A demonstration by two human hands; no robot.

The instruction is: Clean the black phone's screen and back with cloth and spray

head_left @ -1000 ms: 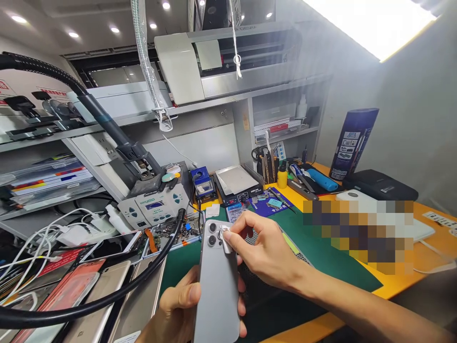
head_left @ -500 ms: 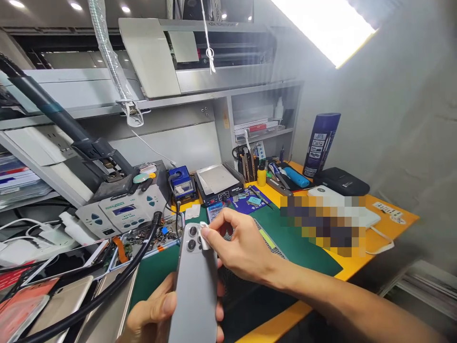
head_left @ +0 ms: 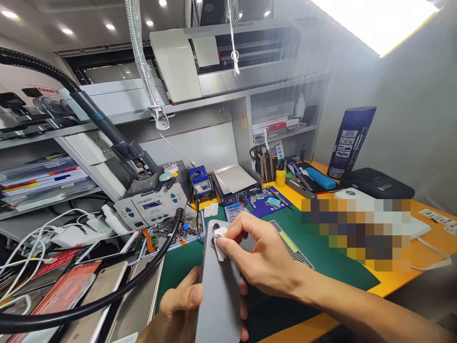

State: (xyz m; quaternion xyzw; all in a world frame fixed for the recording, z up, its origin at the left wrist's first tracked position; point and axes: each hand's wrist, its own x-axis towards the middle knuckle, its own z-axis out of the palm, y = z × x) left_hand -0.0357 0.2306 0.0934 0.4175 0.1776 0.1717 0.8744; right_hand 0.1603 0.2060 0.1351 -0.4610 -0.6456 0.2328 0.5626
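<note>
A grey smartphone (head_left: 218, 300) is held upright, its back facing me, at the lower middle of the head view. My left hand (head_left: 183, 300) is wrapped round it, thumb along the left edge and fingertips showing at the right edge. Between thumb and index finger my right hand (head_left: 262, 255) pinches a small white wipe (head_left: 219, 243), cloth or paper, I cannot tell which. The wipe lies against the camera lenses at the phone's top and partly covers them. Behind the hands spreads a green work mat (head_left: 321, 259).
A rework station (head_left: 153, 205) with a thick black hose (head_left: 143, 281) stands left, beside a tray of small parts (head_left: 171, 231). Several phone shells lie at lower left. A heating plate (head_left: 237, 183), a yellow bottle (head_left: 281, 175) and a purple spray can (head_left: 352, 143) stand at the back.
The view has turned left, so everything sits further right. My right hand has shifted the white wipe leftward across the lenses, covering more of them. The left hand keeps its hold on the smartphone.
</note>
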